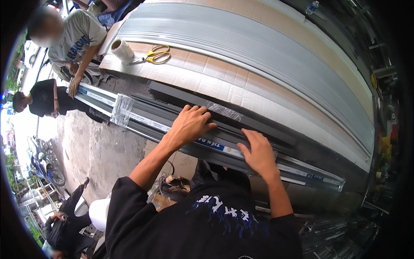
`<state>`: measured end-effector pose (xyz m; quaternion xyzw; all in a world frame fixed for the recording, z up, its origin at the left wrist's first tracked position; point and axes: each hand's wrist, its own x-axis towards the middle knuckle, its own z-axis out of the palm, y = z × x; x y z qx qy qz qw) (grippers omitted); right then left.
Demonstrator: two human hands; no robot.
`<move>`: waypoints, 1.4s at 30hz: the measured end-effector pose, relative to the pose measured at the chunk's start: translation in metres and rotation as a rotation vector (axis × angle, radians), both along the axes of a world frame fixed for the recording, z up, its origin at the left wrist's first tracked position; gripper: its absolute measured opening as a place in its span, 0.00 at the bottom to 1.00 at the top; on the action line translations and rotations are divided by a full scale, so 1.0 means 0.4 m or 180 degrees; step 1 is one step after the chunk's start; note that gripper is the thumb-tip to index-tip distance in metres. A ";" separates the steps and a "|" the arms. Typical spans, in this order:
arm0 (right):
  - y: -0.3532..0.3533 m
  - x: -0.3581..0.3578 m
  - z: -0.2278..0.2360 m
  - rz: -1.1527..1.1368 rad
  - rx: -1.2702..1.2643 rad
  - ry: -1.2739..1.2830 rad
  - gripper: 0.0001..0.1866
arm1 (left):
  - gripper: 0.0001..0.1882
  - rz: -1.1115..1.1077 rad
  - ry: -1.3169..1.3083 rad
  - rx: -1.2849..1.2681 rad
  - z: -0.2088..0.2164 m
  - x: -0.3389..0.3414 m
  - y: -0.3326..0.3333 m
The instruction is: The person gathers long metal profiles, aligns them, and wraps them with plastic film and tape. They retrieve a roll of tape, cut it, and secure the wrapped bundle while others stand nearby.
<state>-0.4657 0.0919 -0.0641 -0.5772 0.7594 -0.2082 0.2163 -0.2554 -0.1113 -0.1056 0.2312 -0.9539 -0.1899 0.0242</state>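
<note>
A long bundle of dark grey and silver metal profiles [151, 121] lies across in front of me, with white and blue label strips along it. Clear plastic wrap [121, 110] binds its left part. On the middle of the bundle lies my left hand [189, 124], open, its fingers bent slightly over the profiles. My right hand [258, 154] rests farther right along the same bundle, open, thumb apart from the fingers. Neither hand is closed round anything. Behind the bundle runs a dark profile [185, 96] with a piece of clear wrap on it.
Beyond is a cardboard-covered table [207, 77] with long grey panels [241, 39]. A roll of clear film [122, 51] and yellow-handled scissors [158, 55] lie there. A co-worker's hand [75, 84] touches the bundle's left end. Other people and a motorbike [47, 162] are at left.
</note>
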 end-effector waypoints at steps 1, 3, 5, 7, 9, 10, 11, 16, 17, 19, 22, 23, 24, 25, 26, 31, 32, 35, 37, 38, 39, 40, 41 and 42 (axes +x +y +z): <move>0.012 -0.005 0.000 -0.0004 0.0023 0.0013 0.28 | 0.20 0.0035 0.0016 -0.0091 0.002 -0.004 0.010; 0.050 -0.016 0.006 0.0096 -0.0487 0.0431 0.27 | 0.20 0.0140 -0.0014 -0.0149 0.017 -0.016 0.030; 0.123 -0.042 0.026 0.0259 -0.1140 0.0381 0.26 | 0.20 0.0267 -0.0110 -0.0229 0.049 -0.034 0.065; 0.237 -0.075 0.051 0.0286 -0.1504 0.0219 0.24 | 0.18 0.0255 0.0383 -0.0472 0.091 -0.071 0.133; 0.386 -0.112 0.070 0.0186 -0.1651 0.0007 0.22 | 0.17 0.0245 0.0751 -0.0638 0.138 -0.128 0.238; 0.469 -0.132 0.074 0.0071 -0.1812 -0.0105 0.20 | 0.18 0.0214 0.0896 -0.0392 0.157 -0.166 0.321; 0.556 -0.151 0.073 -0.0099 -0.1710 -0.0192 0.19 | 0.19 -0.0062 0.1259 -0.0071 0.171 -0.214 0.407; 0.982 -0.280 0.017 -0.1310 -0.1135 -0.0417 0.13 | 0.21 -0.1943 0.0977 0.2086 0.149 -0.524 0.877; 1.070 -0.305 0.008 -0.1686 -0.1079 -0.0540 0.12 | 0.23 -0.2113 0.0661 0.1904 0.133 -0.579 0.959; 1.249 -0.326 0.003 -0.2467 -0.1115 -0.0551 0.11 | 0.24 -0.2533 0.0279 0.1581 0.095 -0.683 1.092; 1.487 -0.370 -0.012 -0.3555 -0.1308 -0.0215 0.10 | 0.22 -0.2934 -0.0221 0.1962 0.051 -0.816 1.223; 1.560 -0.374 -0.021 -0.3885 -0.1315 -0.0132 0.09 | 0.21 -0.3053 -0.0519 0.1948 0.035 -0.865 1.263; 1.624 -0.379 -0.038 -0.4179 -0.1413 -0.0164 0.09 | 0.20 -0.3205 -0.0634 0.1864 0.018 -0.914 1.299; 1.682 -0.383 -0.059 -0.4395 -0.1560 -0.0232 0.09 | 0.20 -0.3288 -0.0910 0.1673 0.000 -0.964 1.337; 1.734 -0.382 -0.084 -0.4673 -0.1536 -0.0288 0.09 | 0.20 -0.3356 -0.1125 0.1644 -0.016 -1.013 1.369; 1.960 -0.454 -0.286 -0.5457 -0.1206 -0.0648 0.17 | 0.22 -0.4060 -0.1669 0.0987 -0.097 -1.295 1.568; 1.995 -0.479 -0.331 -0.5581 -0.0911 -0.0816 0.21 | 0.22 -0.4040 -0.1690 0.1061 -0.107 -1.360 1.622; 2.076 -0.537 -0.418 -0.5439 -0.0137 -0.1250 0.20 | 0.23 -0.4208 -0.1523 0.1131 -0.103 -1.549 1.806; 2.132 -0.590 -0.434 -0.5406 0.0091 -0.1612 0.20 | 0.23 -0.4194 -0.1462 0.1265 -0.080 -1.682 1.959; 2.156 -0.613 -0.431 -0.5512 -0.0065 -0.1736 0.21 | 0.22 -0.4245 -0.1331 0.1200 -0.062 -1.737 2.034; 2.176 -0.633 -0.423 -0.5629 -0.0202 -0.1994 0.21 | 0.21 -0.4337 -0.1275 0.1333 -0.044 -1.791 2.107; 2.204 -0.658 -0.413 -0.5795 -0.0369 -0.2113 0.21 | 0.20 -0.4438 -0.1249 0.1440 -0.029 -1.845 2.180; 2.240 -0.688 -0.406 -0.5973 -0.0517 -0.2268 0.21 | 0.20 -0.4575 -0.1153 0.1578 -0.019 -1.899 2.255; 2.280 -0.729 -0.406 -0.6144 -0.0816 -0.2325 0.21 | 0.18 -0.4744 -0.1186 0.1687 -0.014 -1.954 2.325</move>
